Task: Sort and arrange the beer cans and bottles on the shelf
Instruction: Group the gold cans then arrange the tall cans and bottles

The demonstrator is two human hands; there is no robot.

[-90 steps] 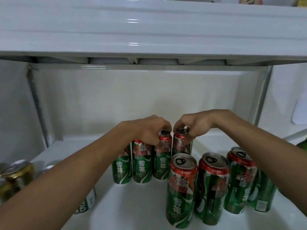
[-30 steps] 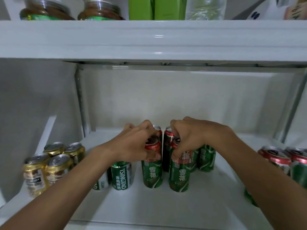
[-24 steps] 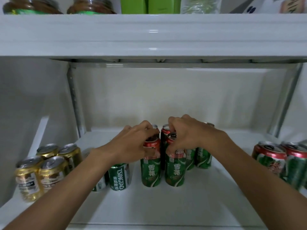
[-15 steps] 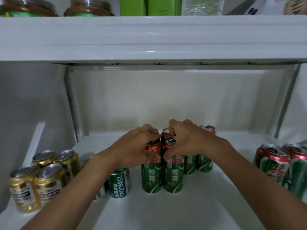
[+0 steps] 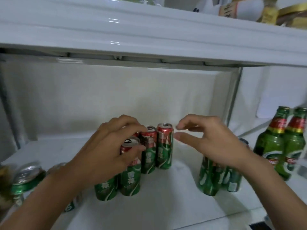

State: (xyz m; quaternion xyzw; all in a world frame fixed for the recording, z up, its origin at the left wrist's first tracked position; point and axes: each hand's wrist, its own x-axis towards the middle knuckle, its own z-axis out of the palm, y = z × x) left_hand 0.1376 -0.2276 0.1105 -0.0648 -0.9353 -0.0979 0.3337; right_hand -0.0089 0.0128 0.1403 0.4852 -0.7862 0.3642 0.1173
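L hand point(image 5: 108, 151) seemingly gripping front can point(image 5: 130, 166); R hand point(image 5: 211, 143) free

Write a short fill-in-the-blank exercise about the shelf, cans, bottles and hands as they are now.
1. The left hand grips the top of a green and red ____.
2. The right hand holds ____.
3. The two green bottles stand at the ____ end of the shelf.

Missing words: can; nothing; right
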